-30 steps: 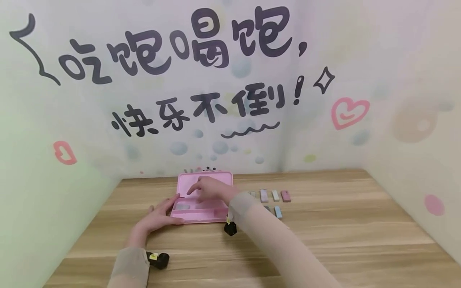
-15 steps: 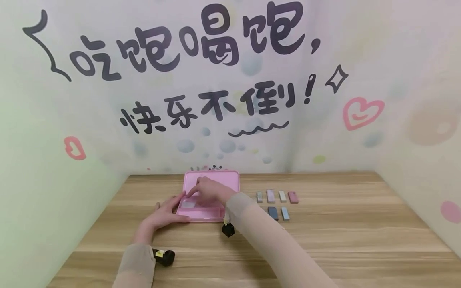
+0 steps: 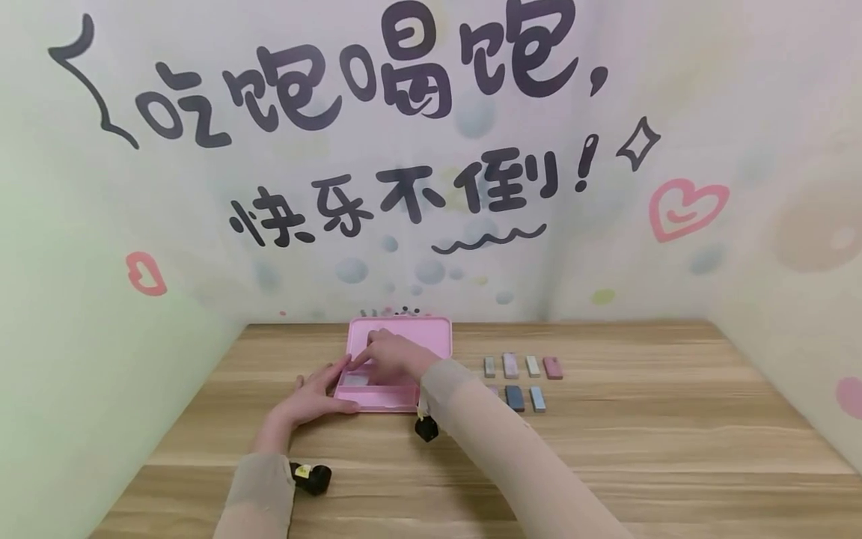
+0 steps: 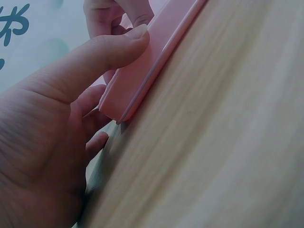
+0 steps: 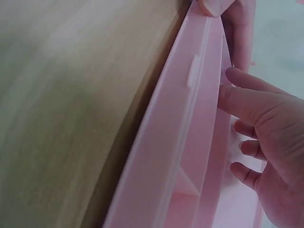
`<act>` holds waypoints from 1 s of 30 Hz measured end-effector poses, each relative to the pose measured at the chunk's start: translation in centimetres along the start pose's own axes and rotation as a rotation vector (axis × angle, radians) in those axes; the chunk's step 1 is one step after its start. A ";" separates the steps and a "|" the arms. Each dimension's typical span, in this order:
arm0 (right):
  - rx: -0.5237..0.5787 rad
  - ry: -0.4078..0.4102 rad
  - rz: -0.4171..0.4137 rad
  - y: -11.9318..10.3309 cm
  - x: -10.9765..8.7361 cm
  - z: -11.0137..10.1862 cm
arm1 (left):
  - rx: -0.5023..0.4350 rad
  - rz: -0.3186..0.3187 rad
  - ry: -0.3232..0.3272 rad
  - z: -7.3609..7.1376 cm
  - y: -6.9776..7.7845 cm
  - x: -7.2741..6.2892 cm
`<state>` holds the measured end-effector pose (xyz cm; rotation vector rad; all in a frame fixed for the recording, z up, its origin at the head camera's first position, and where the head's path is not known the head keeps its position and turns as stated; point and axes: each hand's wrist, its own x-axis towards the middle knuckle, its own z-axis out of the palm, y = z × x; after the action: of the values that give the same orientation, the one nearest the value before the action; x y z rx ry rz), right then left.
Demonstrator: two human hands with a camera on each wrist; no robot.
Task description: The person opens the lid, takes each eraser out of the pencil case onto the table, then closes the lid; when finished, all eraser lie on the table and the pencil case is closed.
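A pink pencil case [image 3: 377, 398] stands open on the wooden table, its lid [image 3: 432, 335] tilted up at the back. My left hand [image 3: 306, 402] holds the case's left end, the thumb over the front edge and the fingers round the side. Over the rear compartment is my right hand [image 3: 397, 358]. In the right wrist view its thumb [image 5: 232, 100] dips behind the divider, while the other fingers are loosely bent. A pale grey, flat block [image 3: 355, 380] lies at the left inside the case, under the right hand. Nothing shows between the right fingers.
Right of the case, small rectangular blocks stand in two rows, among them a dark pink block [image 3: 553, 367], a lavender block [image 3: 510, 365], a dark blue block [image 3: 515, 398] and a light blue block [image 3: 536, 399]. A printed wall cloth [image 3: 404, 262] rises behind the table.
The head view has shifted, so the scene sits slightly farther right, and more blocks show beside the right arm. Both hands stay at the case with little visible movement.
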<state>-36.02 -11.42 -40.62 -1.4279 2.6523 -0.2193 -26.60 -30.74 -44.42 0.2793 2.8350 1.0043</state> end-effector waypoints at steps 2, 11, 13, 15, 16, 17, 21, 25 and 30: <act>-0.008 -0.002 -0.001 0.0 0.1 0.0 | -0.002 0.001 0.001 0.0 0.0 0.1; -0.028 -0.013 -0.006 0.0 0.4 0.2 | -0.005 -0.003 0.003 0.0 0.1 0.1; -0.044 -0.012 -0.014 0.0 0.4 0.3 | -0.004 -0.001 0.002 0.0 0.2 0.0; -0.051 -0.012 -0.017 -0.1 0.5 0.4 | -0.005 -0.001 0.003 0.0 0.2 0.0; -0.053 -0.011 -0.018 -0.1 0.5 0.4 | -0.006 0.001 0.004 -0.1 0.3 -0.1; -0.056 -0.012 -0.019 -0.1 0.5 0.4 | -0.008 0.002 0.004 -0.1 0.4 -0.1; -0.054 -0.013 -0.020 -0.2 0.4 0.3 | -0.013 0.002 0.004 -0.2 0.4 -0.1; -0.047 -0.010 -0.022 -0.1 0.5 0.3 | -0.017 -0.004 0.002 -0.1 0.4 -0.1; -0.039 -0.010 -0.019 0.0 0.5 0.4 | -0.012 -0.011 0.002 -0.1 0.3 -0.1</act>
<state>-36.23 -11.85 -41.01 -1.4619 2.6509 -0.1621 -26.53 -30.60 -44.15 0.2608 2.8276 1.0195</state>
